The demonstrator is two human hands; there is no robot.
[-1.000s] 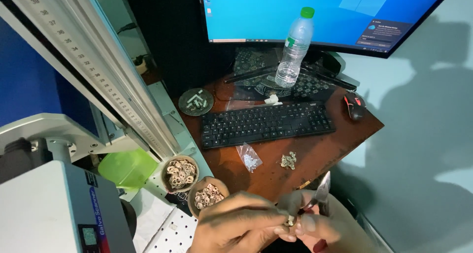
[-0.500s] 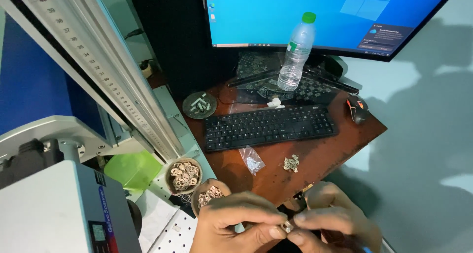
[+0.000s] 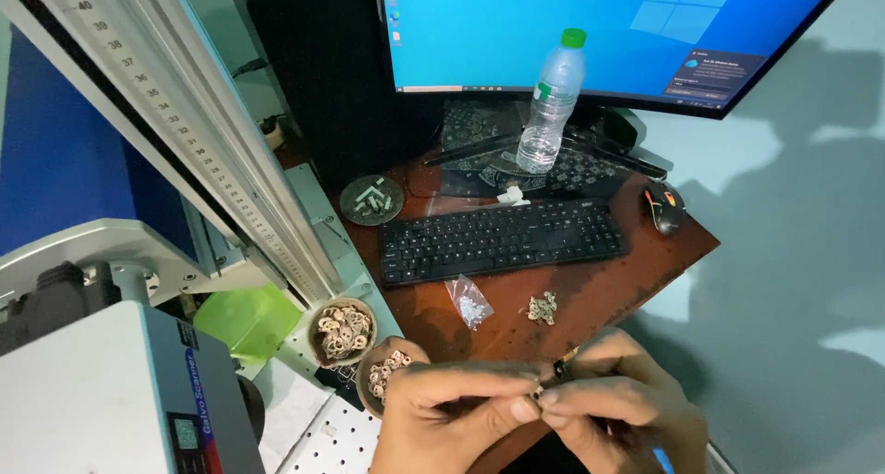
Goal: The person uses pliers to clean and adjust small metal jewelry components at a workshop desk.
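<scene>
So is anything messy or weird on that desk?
A bit. A little heap of ring-shaped pieces lies loose on the brown desk beside a small clear bag, not in the two bowls. The desk's surface looks worn and scuffed.

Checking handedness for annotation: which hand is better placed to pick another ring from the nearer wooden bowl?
Left, probably. The left hand sits right beside the nearer wooden bowl of rings, while the right hand is on the far side, with a blue-handled tool under it. Both pinch a small piece.

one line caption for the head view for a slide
Two hands pinch a tiny piece over a desk beside two bowls of small rings.
</scene>
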